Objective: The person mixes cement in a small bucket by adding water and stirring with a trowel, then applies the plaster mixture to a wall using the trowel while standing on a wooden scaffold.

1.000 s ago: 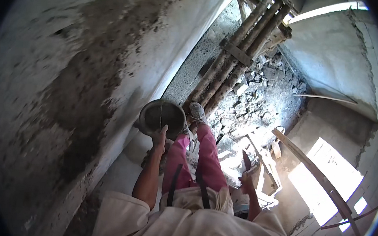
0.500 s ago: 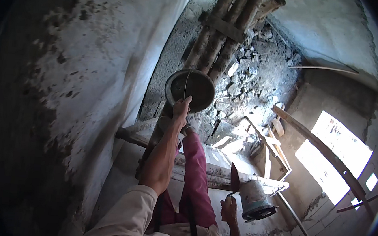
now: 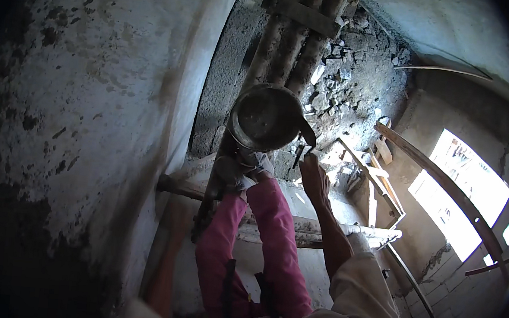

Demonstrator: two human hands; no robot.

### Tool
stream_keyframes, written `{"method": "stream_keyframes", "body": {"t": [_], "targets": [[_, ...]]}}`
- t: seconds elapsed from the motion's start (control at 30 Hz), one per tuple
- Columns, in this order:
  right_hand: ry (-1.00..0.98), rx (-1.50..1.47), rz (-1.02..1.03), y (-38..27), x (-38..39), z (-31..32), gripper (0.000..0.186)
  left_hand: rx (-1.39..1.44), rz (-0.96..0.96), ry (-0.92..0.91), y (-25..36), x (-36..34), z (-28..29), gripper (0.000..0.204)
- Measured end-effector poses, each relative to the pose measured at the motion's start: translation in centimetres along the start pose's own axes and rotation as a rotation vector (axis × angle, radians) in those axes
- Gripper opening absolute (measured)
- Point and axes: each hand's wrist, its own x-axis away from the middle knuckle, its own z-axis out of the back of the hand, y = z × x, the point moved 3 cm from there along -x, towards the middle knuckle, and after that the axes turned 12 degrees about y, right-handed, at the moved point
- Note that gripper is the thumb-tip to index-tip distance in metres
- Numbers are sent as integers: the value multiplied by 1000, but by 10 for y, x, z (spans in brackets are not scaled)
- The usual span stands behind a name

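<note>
A round dark bucket rests on the wooden poles just beyond my feet, its inside dark and dirty. My right hand is closed around the handle of a trowel. The trowel's dark blade reaches the bucket's right rim; whether it touches cannot be seen. My left hand is smeared by motion beside the wall, to the left of my knees, and its fingers cannot be made out. It is apart from the bucket.
Long round poles run away from me, crossed by a wooden board. A stained wall rises at left. Broken rubble lies below at right, near a timber frame. A white-spattered pole crosses under my legs.
My left hand has let go of the bucket's wire handle and drawn back toward the lower left. My right hand has brought the trowel up from the lower right to the bucket's rim.
</note>
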Motion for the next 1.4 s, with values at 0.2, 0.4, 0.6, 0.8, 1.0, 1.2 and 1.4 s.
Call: {"method": "stream_keyframes", "body": {"t": [0.2, 0.4, 0.6, 0.8, 1.0, 1.2, 1.4], "targets": [[-29, -440, 135, -29, -52, -117, 35, 48, 549, -165, -32, 180, 19, 59], [-137, -570, 308, -52, -75, -151, 27, 82, 865, -198, -29, 265, -4, 59], [-244, -642, 319, 20, -63, -144, 34, 88, 936, -186, -8, 275, -10, 59], [-312, -719, -68, 26, -63, -113, 51, 72, 944, -157, -20, 304, -6, 60], [-101, -815, 472, -17, 12, -29, 32, 105, 981, -111, -11, 360, 26, 61], [-288, -973, 162, -82, 153, 104, 34, 119, 622, 116, 12, 419, 95, 61], [-599, -1607, 216, -177, 281, 208, 39, -276, -352, 879, 277, 362, 345, 44]]}}
